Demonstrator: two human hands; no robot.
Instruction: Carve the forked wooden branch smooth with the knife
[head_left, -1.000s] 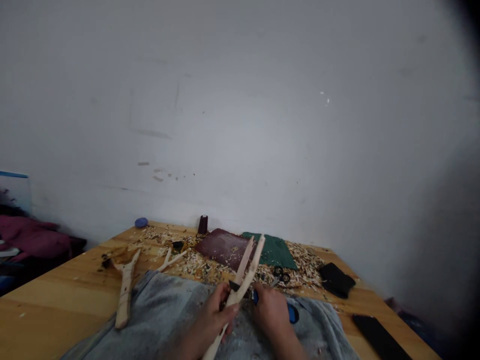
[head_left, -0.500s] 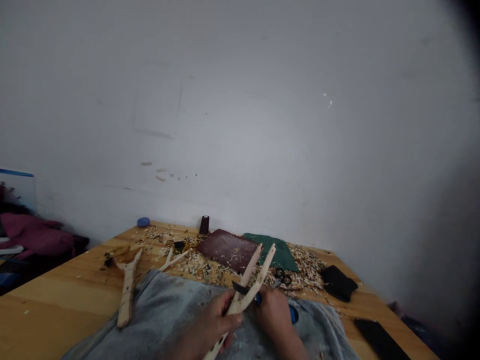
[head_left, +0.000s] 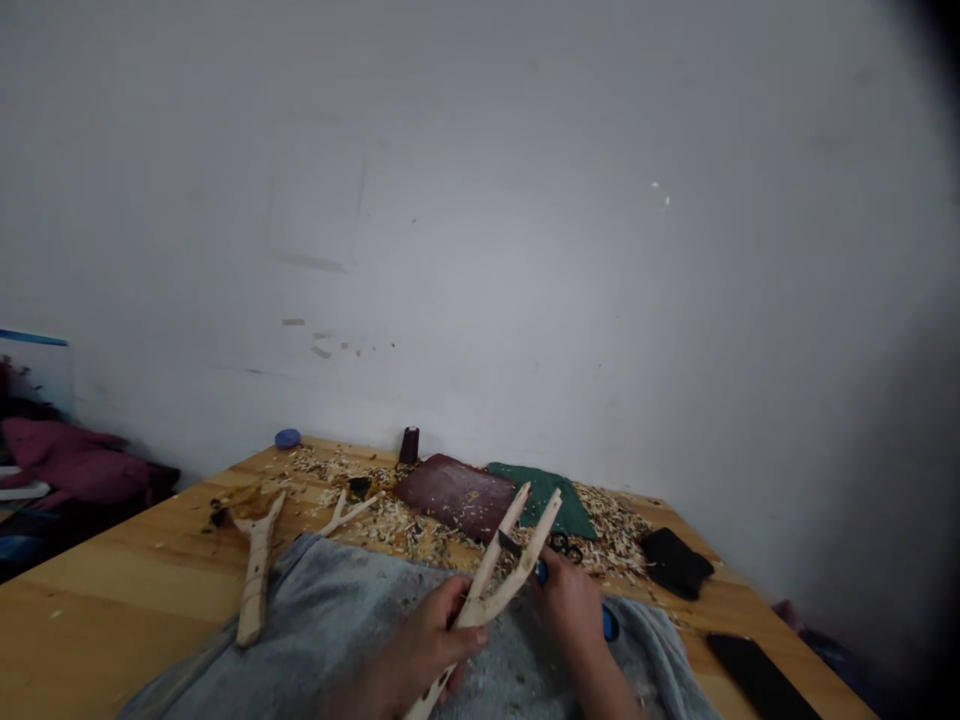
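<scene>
Forked stick [head_left: 480,597] clamped in the left fingers [head_left: 459,612] above the lap, prongs pointing away; small knife [head_left: 510,543] gripped in the curled right fingers [head_left: 559,590], its blade beside one prong.
Light, stiff wood by the look of it, thin prong tips likely fragile; safest hold low on the stem. Just below the fingers, grey cloth [head_left: 360,625]; farther off, second forked stick [head_left: 255,590], wood shavings [head_left: 619,530], scissors [head_left: 564,546], dark red pad [head_left: 450,495], green cloth [head_left: 546,493], all on the wooden surface [head_left: 90,600]. No readable writing.

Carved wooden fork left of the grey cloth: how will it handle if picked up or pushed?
The wooden fork looks stiff and light, being thin whittled wood. Its slender arms may be the fragile part. Lying on the table, its forked shape probably won't roll if pushed.
</scene>
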